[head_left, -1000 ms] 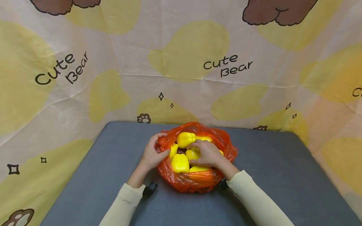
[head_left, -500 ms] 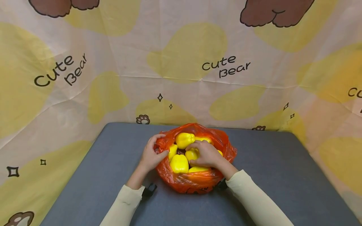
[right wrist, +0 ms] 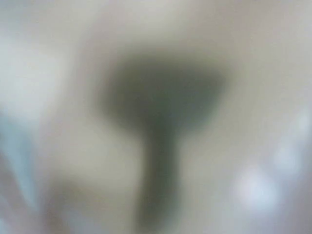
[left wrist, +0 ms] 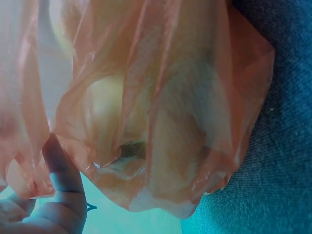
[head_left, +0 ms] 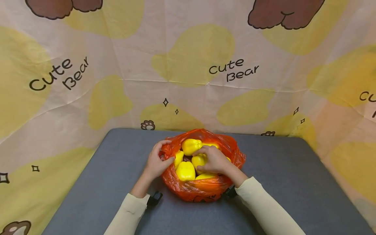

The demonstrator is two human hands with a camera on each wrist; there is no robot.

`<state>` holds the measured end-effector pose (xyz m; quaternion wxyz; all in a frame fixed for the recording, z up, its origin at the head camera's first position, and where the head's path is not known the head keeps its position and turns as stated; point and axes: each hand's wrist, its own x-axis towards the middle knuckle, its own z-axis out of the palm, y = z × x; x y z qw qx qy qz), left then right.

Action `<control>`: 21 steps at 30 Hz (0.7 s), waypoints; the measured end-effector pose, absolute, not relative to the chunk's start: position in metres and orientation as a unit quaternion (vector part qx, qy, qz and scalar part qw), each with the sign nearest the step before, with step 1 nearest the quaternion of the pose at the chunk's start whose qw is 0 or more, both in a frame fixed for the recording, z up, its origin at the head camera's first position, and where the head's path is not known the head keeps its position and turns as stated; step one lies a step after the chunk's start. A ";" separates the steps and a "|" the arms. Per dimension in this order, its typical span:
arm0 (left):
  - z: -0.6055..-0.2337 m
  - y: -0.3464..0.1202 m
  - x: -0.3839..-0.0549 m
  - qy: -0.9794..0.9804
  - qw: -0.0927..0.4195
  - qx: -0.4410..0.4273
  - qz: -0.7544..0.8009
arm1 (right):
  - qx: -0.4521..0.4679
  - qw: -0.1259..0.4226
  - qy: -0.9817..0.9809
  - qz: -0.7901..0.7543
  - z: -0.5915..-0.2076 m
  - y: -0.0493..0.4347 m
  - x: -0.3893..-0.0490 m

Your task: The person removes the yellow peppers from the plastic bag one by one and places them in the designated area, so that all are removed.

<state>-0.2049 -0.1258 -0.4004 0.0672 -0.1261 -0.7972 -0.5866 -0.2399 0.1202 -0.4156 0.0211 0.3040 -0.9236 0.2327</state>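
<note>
A red plastic bag (head_left: 188, 192) sits on the table with its mouth spread, holding several smooth, lobed yellow fruits (head_left: 185, 171). My left hand (head_left: 156, 161) holds the bag's left rim, fingers at the back and thumb toward the front. In the left wrist view, a finger (left wrist: 66, 185) presses against the thin film of the bag (left wrist: 141, 97). My right hand (head_left: 214, 160) reaches into the mouth, its fingers and thumb curled round a rounded yellow fruit (head_left: 198, 161) in the middle. The right wrist view is too blurred to make out more than a dark shape.
The bag stands near the back middle of a grey table (head_left: 123, 147). Behind and beside the table hangs a printed cloth (head_left: 188, 58) with yellow patches and lettering. A black wrist device (head_left: 154, 198) shows under the left wrist.
The whole head view has shifted very slightly. Both hands, the bag and the fruits keep almost the same places.
</note>
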 end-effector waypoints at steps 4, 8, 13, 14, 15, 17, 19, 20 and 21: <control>-0.401 -0.125 -0.204 -0.794 0.067 -0.127 -0.591 | 0.304 0.017 -0.920 0.247 -0.412 0.122 -0.239; -0.402 -0.125 -0.204 -0.799 0.071 -0.125 -0.584 | 0.304 0.014 -0.915 0.264 -0.409 0.124 -0.238; -0.403 -0.123 -0.204 -0.798 0.072 -0.124 -0.585 | 0.302 0.018 -0.911 0.281 -0.405 0.127 -0.238; -0.403 -0.123 -0.203 -0.798 0.072 -0.123 -0.586 | 0.300 0.019 -0.911 0.283 -0.404 0.127 -0.238; -0.403 -0.123 -0.203 -0.797 0.072 -0.122 -0.587 | 0.300 0.020 -0.911 0.282 -0.403 0.128 -0.237; -0.403 -0.122 -0.202 -0.798 0.074 -0.118 -0.586 | 0.298 0.023 -0.911 0.284 -0.400 0.129 -0.236; -0.402 -0.122 -0.201 -0.799 0.076 -0.115 -0.585 | 0.295 0.025 -0.911 0.288 -0.397 0.130 -0.234; -0.402 -0.121 -0.201 -0.801 0.078 -0.114 -0.583 | 0.294 0.027 -0.911 0.290 -0.395 0.130 -0.233; -0.402 -0.121 -0.201 -0.801 0.078 -0.113 -0.582 | 0.293 0.029 -0.910 0.293 -0.393 0.131 -0.233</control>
